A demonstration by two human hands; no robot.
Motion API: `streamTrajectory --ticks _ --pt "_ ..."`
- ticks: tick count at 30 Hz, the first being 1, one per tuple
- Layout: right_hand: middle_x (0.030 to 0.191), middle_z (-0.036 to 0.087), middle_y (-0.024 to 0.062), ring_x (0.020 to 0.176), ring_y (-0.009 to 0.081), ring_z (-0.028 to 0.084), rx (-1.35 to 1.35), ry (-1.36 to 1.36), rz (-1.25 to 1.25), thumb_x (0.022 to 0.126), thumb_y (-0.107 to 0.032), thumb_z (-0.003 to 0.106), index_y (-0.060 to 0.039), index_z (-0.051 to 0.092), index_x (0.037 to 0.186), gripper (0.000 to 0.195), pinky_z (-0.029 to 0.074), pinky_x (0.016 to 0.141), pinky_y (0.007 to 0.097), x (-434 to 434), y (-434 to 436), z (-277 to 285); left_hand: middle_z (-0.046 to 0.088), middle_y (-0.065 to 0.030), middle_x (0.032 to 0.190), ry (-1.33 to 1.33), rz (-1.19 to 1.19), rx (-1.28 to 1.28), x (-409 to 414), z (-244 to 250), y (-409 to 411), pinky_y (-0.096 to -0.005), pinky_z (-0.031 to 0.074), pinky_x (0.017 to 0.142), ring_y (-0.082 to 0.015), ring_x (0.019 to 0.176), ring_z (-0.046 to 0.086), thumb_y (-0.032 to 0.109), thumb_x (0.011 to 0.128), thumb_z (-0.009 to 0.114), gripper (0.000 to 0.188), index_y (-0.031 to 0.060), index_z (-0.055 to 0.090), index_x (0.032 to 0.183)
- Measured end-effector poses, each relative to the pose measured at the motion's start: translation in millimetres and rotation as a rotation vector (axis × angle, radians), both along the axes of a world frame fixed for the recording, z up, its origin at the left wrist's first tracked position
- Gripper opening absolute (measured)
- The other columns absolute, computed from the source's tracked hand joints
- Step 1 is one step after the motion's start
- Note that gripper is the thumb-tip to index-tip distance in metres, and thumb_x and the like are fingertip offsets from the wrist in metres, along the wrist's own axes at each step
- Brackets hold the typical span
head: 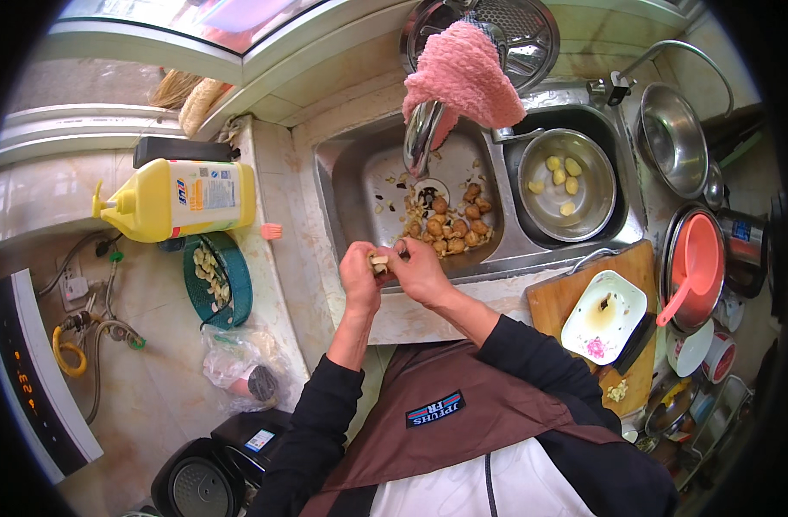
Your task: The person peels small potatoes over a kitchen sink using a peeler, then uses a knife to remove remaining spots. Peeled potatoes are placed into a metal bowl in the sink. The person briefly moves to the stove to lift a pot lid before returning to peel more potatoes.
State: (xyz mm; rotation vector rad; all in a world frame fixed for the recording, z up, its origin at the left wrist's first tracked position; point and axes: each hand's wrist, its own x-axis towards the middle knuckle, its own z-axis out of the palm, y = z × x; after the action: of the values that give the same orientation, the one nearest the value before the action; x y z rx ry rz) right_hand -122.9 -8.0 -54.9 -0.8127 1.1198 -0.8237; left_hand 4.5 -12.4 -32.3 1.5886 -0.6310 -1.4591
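Observation:
Over the front rim of the left steel sink basin (361,148), both of my hands are close together. My left hand (360,279) grips a pale, partly peeled potato (379,261). My right hand (425,274) meets it, with the fingers closed around a small metal tool (403,248), mostly hidden, so I cannot tell its exact kind. Just beyond my hands, small unpeeled brown potatoes (457,227) are heaped in the basin among pale peel scraps (412,208). In the right basin, a steel bowl (537,207) holds several peeled yellow potatoes (572,167).
A chrome faucet (421,139) draped with a pink cloth (462,77) overhangs the left basin. To the right, a white dish (617,297) sits on a wooden cutting board (549,300). A yellow pump bottle (206,200) and a green basket (239,278) occupy the left counter.

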Motion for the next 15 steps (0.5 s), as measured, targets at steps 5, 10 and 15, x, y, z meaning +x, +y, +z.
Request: streamTrajectory --ticks 5,10,15 --pt "0.095 0.063 0.0102 0.082 0.0159 0.066 0.499 -0.628 -0.297 0.096 -0.022 0.056 -0.0041 0.051 0.097 0.018 0.057 0.062 0.0293 -3.7 -6.4 -1.3 0.044 -0.0008 0.064 0.560 -0.024 0.019 14.1 11.4 -0.1 -0.0232 0.030 0.043 -0.0093 0.047 0.036 0.030 0.097 0.040 0.025 0.0082 0.051 0.095" --pt "0.098 0.064 0.0095 0.085 0.0156 0.064 0.327 -0.441 -0.204 0.094 -0.026 0.060 -0.0013 0.055 0.101 0.026 0.056 0.060 0.0283 -13.0 -12.2 12.8 0.043 0.0028 0.063 0.267 -0.041 0.020 9.3 20.1 -8.6 -0.0222 0.025 0.041 -0.0074 0.046 0.032 0.035 0.098 0.038 0.031 0.0099 0.054 0.091" --pt "0.088 0.062 0.0109 0.074 0.0146 0.061 -0.051 -0.093 -0.073 0.091 -0.029 0.065 0.0028 0.058 0.088 0.033 0.052 0.057 0.0285 4.3 -2.8 17.4 0.050 -0.0010 0.071 -0.413 -0.130 -0.102 11.8 -0.8 -3.8 -0.0262 0.039 0.052 -0.0091 0.061 0.046 0.041 0.103 0.030 0.046 0.0052 0.053 0.084"
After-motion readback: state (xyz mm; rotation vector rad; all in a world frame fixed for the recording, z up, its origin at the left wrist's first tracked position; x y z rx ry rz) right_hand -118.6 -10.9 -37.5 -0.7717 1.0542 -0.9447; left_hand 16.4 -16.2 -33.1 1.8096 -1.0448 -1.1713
